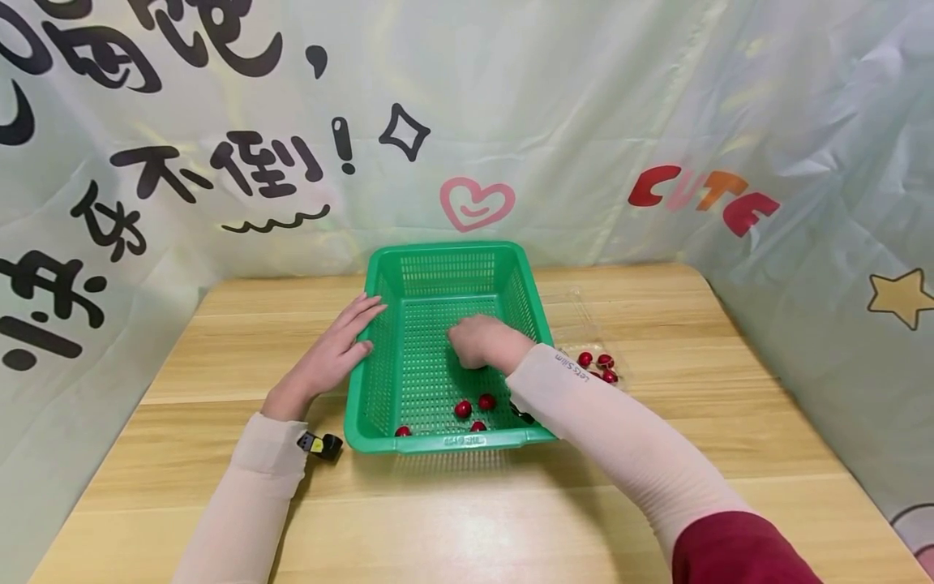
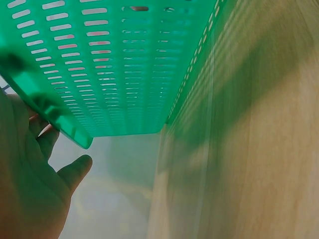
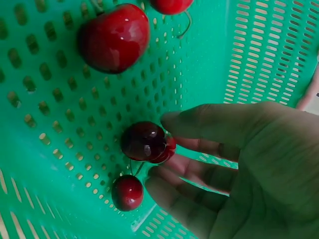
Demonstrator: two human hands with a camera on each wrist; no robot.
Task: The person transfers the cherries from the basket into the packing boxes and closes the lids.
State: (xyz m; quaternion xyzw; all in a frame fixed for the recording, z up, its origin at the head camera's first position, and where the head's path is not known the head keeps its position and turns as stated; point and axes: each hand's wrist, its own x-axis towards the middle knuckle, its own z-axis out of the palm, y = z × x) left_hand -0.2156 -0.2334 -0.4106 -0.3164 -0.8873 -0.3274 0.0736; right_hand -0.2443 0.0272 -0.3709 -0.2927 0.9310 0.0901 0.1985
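Observation:
A green plastic basket [image 1: 452, 442] stands on the wooden table with several red cherries in it. My left hand [image 1: 328, 357] rests at its left rim, fingers on the edge; in the left wrist view the thumb of that hand [image 2: 35, 174] is apart from the basket. Inside the basket, my right hand [image 1: 485, 341] reaches down. From the right wrist, the right hand [image 3: 234, 159] has its thumb and loosely bent fingers on either side of a dark red cherry [image 3: 142, 142] and another partly hidden one. A stemmed cherry [image 3: 127, 192] lies just beyond the fingertips.
Right of the basket, a clear plastic container [image 1: 572, 316] lies partly behind my right forearm, with several cherries [image 1: 605, 362] at its near end. A small black device [image 1: 321, 444] is at my left wrist. Printed fabric [image 1: 569, 146] surrounds the table.

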